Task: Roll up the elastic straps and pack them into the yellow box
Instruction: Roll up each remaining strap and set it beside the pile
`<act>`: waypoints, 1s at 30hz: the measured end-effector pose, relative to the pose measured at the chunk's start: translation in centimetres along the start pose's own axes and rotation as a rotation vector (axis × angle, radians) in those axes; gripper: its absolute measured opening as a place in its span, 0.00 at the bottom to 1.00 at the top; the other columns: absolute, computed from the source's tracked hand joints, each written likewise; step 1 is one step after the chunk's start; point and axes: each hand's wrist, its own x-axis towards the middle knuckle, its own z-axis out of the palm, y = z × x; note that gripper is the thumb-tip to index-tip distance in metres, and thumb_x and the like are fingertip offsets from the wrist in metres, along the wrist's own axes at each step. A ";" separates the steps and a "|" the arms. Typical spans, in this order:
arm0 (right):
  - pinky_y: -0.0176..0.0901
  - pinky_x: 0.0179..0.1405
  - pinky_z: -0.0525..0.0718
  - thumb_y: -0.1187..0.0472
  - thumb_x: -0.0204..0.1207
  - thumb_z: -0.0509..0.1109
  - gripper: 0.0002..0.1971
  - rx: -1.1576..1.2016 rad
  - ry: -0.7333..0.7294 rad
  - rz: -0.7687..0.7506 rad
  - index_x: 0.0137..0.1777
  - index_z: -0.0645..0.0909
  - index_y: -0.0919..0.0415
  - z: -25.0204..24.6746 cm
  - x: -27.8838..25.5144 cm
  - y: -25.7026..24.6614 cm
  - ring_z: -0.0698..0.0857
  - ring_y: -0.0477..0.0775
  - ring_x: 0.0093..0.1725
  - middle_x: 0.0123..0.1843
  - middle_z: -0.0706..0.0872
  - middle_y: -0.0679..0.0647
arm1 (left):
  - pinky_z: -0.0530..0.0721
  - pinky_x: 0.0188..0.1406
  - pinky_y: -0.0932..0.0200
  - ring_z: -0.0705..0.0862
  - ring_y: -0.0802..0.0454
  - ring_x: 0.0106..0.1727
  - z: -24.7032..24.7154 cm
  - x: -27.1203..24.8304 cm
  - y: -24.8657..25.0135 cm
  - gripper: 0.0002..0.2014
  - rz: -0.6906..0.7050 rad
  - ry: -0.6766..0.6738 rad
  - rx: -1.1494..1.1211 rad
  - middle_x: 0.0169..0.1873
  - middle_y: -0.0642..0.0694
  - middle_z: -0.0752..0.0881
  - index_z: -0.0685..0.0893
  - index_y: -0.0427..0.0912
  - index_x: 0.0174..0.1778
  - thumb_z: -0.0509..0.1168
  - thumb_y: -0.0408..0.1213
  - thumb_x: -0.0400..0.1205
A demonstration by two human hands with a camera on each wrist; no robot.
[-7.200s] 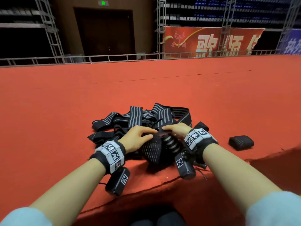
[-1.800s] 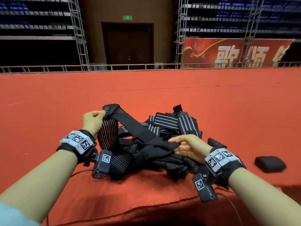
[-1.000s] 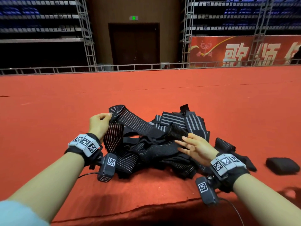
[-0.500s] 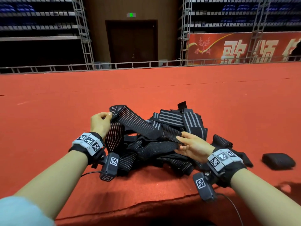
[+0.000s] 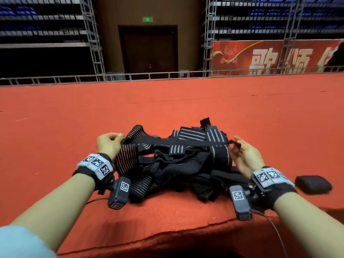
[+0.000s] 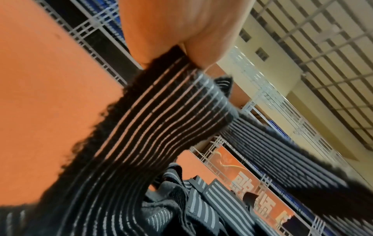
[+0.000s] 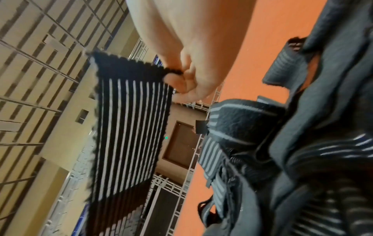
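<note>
Straps [image 5: 178,164] lie in a tangled black heap with grey stripes on the red carpet [image 5: 186,101], seen from the head camera. One strap [image 5: 186,144] is stretched across the top of the heap between both hands. The left hand [image 5: 108,144] grips its left end with fingers curled round the fabric; the right hand [image 5: 245,155] pinches the right end between thumb and fingertips. A rolled strap [image 5: 313,184] sits alone on the carpet, right of the right wrist and apart from the heap. The yellow box is in none of the views.

From the left wrist, the left hand [image 6: 181,30] clamps the striped strap [image 6: 161,108] between thumb and curled fingers, the band running down toward the heap [image 6: 181,207].

From the right wrist, the right hand [image 7: 181,68] pinches a corner of the strap [image 7: 131,127], fingertips pressed together on its edge, the heap [image 7: 302,143] just beside it.
</note>
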 end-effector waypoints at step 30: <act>0.39 0.39 0.69 0.55 0.76 0.72 0.04 -1.521 -0.478 -0.630 0.47 0.86 0.52 9.9 -5.0 5.5 0.79 0.47 0.39 0.31 0.77 0.41 | 0.69 0.32 0.63 0.81 0.53 0.36 4.3 -8.4 6.4 0.13 0.462 -0.382 0.210 0.30 0.52 0.86 0.87 0.43 0.36 0.67 0.45 0.82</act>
